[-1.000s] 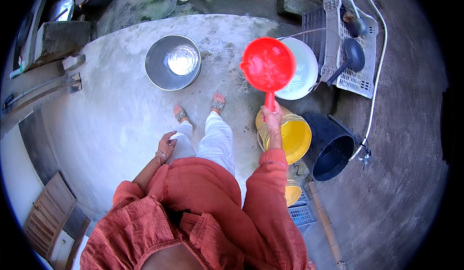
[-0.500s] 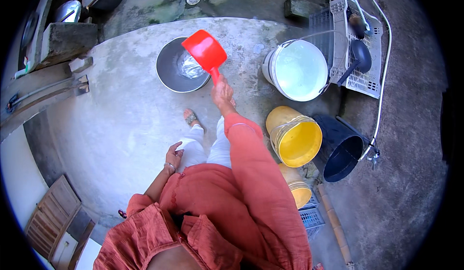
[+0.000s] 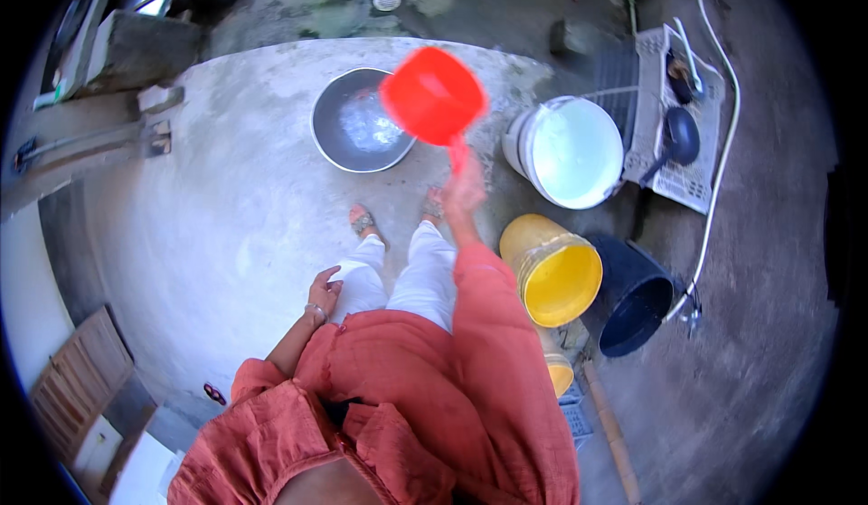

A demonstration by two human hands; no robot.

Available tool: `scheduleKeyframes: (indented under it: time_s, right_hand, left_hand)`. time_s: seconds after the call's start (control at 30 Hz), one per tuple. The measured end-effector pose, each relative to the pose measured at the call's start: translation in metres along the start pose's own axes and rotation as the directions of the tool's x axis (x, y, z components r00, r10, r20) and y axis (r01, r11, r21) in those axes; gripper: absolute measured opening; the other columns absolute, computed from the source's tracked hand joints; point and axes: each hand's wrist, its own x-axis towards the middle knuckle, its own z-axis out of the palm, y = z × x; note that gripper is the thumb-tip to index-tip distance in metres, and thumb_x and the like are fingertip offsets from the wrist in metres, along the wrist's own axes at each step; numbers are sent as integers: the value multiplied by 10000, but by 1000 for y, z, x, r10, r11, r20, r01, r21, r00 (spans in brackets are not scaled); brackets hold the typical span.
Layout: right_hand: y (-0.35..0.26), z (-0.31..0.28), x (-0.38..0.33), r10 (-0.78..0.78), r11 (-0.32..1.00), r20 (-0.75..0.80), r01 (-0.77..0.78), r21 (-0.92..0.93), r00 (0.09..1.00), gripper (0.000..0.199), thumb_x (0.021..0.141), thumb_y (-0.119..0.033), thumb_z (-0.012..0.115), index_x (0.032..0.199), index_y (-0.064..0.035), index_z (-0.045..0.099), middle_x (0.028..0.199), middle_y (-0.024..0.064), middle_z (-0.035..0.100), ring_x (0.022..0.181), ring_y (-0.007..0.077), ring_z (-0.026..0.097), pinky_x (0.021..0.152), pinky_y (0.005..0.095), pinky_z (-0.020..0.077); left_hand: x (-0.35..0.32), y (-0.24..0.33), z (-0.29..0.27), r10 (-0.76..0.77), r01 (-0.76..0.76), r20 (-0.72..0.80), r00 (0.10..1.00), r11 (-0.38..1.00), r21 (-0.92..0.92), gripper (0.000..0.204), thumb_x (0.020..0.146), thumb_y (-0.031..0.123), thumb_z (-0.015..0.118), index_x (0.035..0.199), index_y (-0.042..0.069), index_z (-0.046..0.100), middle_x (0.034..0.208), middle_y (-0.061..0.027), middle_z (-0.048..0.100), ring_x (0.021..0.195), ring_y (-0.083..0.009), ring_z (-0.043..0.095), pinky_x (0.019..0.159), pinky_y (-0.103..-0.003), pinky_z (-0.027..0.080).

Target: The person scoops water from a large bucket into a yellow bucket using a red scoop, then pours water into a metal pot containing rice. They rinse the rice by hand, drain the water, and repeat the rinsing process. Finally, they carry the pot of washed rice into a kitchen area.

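Observation:
My right hand (image 3: 465, 190) grips the handle of a red water dipper (image 3: 434, 94), which hangs in the air over the right rim of a wide metal basin (image 3: 363, 123). The dipper is smeared by motion, and what is in it cannot be seen. Water ripples and glints inside the basin. To the right of the dipper stands a white bucket (image 3: 576, 151) filled with pale water. My left hand (image 3: 324, 290) rests near my left thigh, empty, its fingers loosely apart and a bracelet at the wrist.
Right of my legs, a yellow bucket (image 3: 561, 283) and a black bucket (image 3: 635, 317) lean on their sides. Beyond them a white hose (image 3: 729, 134) runs past a grey plastic crate (image 3: 680, 179) bearing a dark ladle-like pan (image 3: 680, 136). Concrete blocks (image 3: 136, 48) stand far left.
My right hand has carried the dipper rightward from above the basin toward the white bucket. My view has shifted slightly. The left hand stays by the thigh.

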Motion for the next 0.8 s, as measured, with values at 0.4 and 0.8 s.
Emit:
scheduleKeyframes:
  time_s: [0.4, 0.8]
  right_hand:
    - [111, -66, 41, 773, 565, 26, -705, 428, 634, 325, 807, -219, 471, 918, 87, 489, 760, 199, 550, 660, 335, 503, 638, 400, 413]
    - [36, 98, -24, 462, 736, 571, -652, 180, 679, 300, 764, -251, 519, 791, 47, 537, 755, 157, 555, 624, 264, 516, 533, 390, 401]
  left_hand:
    - [3, 16, -4, 53, -50, -32, 998, 995, 87, 335, 785, 34, 502, 1118, 74, 509, 1078, -145, 500, 808, -188, 577, 744, -278, 465]
    - [38, 62, 1, 90, -121, -115, 989, 944, -306, 364, 816, -61, 423, 1161, 47, 465, 1010, -75, 508, 918, -132, 542, 767, -220, 420]
